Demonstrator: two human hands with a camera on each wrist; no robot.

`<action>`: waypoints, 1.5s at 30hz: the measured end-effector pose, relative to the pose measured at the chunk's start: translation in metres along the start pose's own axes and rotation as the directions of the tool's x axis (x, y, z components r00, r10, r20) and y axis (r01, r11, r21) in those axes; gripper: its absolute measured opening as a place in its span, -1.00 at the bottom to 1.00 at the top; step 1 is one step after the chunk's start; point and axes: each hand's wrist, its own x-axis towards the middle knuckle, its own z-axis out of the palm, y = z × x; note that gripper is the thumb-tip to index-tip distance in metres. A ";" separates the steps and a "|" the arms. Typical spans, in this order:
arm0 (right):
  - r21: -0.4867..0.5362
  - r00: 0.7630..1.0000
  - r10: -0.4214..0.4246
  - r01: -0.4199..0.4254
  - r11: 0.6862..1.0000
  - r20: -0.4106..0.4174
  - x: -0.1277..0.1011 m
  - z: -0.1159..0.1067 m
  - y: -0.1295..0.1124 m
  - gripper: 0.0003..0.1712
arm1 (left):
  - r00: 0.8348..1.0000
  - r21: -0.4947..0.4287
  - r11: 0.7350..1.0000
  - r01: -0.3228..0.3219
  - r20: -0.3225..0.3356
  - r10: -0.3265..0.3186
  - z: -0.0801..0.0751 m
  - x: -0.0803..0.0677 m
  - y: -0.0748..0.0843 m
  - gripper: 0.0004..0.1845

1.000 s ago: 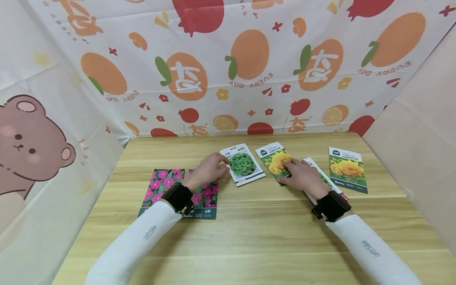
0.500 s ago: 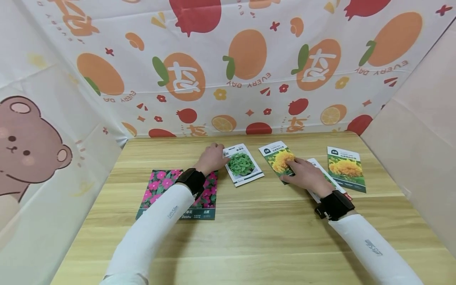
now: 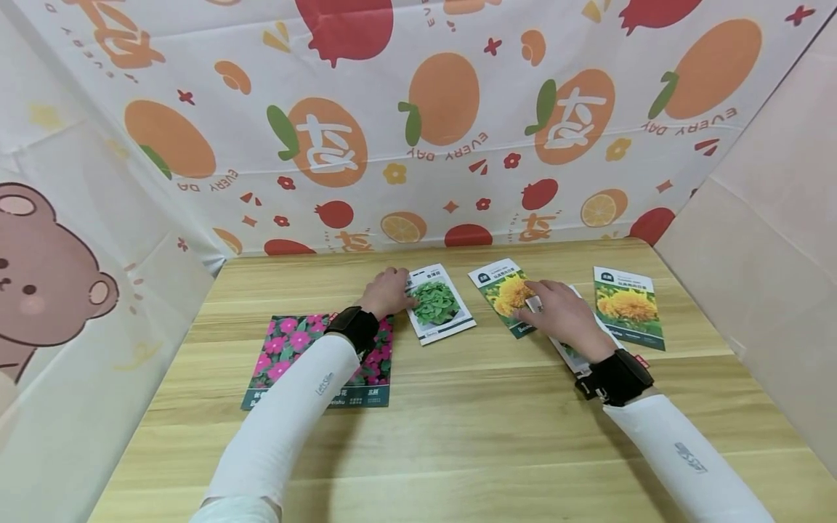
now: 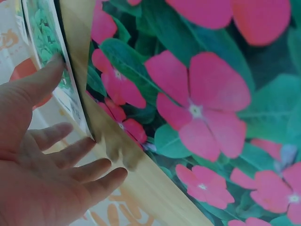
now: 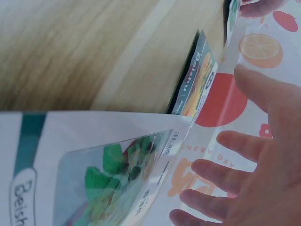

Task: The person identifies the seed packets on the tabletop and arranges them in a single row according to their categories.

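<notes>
Left hand (image 3: 387,290) rests at the left edge of the green-leaf seed packet (image 3: 437,303), fingers straight and loosely spread; in the left wrist view the thumb (image 4: 44,77) touches that packet's edge while the other fingers lie extended and grip nothing. This green-leaf packet lies flat on the wooden table (image 3: 458,428), near the far middle, slightly tilted.

Right hand (image 3: 561,314) lies palm-down over the lower right part of the first marigold seed packet (image 3: 503,294), fingers extended and a little apart. Whether the fingertips press on the packet cannot be told from the head view; the right wrist view shows the fingers (image 5: 235,143) straight and holding nothing. A white-edged packet (image 3: 567,353) with a green-leaf picture lies partly under the right hand and wrist, just beside the first marigold packet.

A second marigold seed packet (image 3: 626,306) lies flat to the right, apart from the hand. Two pink-flower seed packets (image 3: 296,349) lie side by side at the near left, partly covered by the left forearm in its white sleeve (image 3: 288,421). Each wrist carries a black strap (image 3: 617,375).

A fruit-printed cloth (image 3: 418,123) backs the table; a bear-printed cloth (image 3: 52,283) hangs at the left.
</notes>
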 end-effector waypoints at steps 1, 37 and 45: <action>0.006 1.000 0.000 0.000 1.000 -0.003 0.000 0.000 -0.001 -0.21 | 1.000 -0.005 1.000 -0.008 -0.005 0.008 0.000 0.000 -0.001 -0.31; 0.318 0.980 -0.080 0.136 0.938 -0.182 0.020 0.015 -0.057 -0.58 | 0.985 -0.787 0.592 -0.172 -0.152 0.084 -0.022 -0.016 0.004 -0.46; 0.491 0.991 -0.046 0.103 0.865 -0.128 0.016 0.017 -0.073 -0.62 | 0.987 -0.781 0.604 -0.160 -0.144 0.074 -0.023 -0.032 0.007 -0.61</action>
